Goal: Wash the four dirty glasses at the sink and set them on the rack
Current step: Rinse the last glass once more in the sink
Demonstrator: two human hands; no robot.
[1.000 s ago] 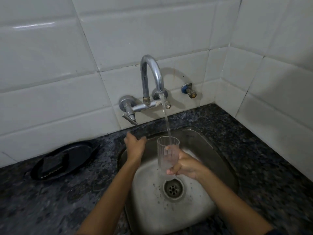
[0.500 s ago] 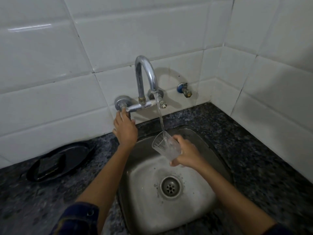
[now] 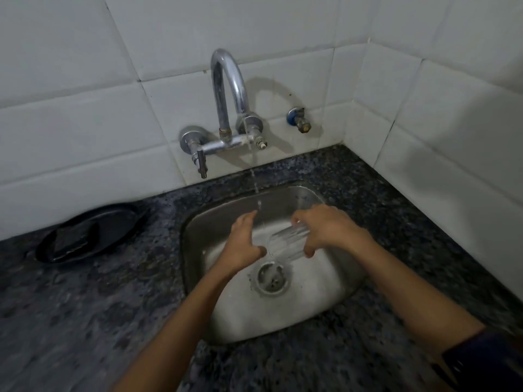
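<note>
My right hand (image 3: 325, 227) grips a clear glass (image 3: 285, 243) over the steel sink (image 3: 325, 301). The glass is tipped on its side, mouth pointing left and down, and water pours from it toward the drain (image 3: 272, 278). Just left of the glass mouth, my left hand (image 3: 243, 244) hovers with fingers spread and holds nothing. The chrome tap (image 3: 226, 89) on the wall lets out only a thin broken trickle. No other glasses and no rack are in view.
The tap lever (image 3: 201, 165) hangs down at the left of the tap. A small blue valve (image 3: 297, 120) sticks out of the tiled wall. A dark oval dish (image 3: 113, 222) with a dark sponge (image 3: 72, 239) lies on the speckled granite counter (image 3: 85, 321) at left.
My left hand left the tap lever and came down into the sink beside the glass. The water stream thinned to a trickle. My right hand tipped the glass over, emptying it.
</note>
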